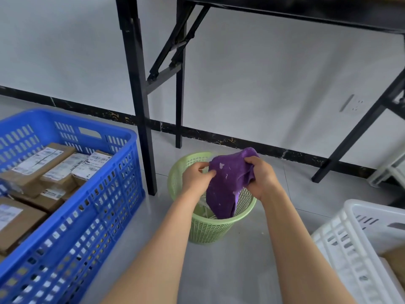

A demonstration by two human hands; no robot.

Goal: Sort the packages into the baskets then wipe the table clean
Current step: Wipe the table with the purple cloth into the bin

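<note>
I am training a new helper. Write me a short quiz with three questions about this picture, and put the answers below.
1. Fill in: the blue basket holds cardboard ____.
2. True or false: the left hand and the right hand both grip the purple cloth.
3. Choose: under the cloth stands A) the blue basket, B) the green bin, C) neither.

Key: 1 packages; 2 true; 3 B.
</note>
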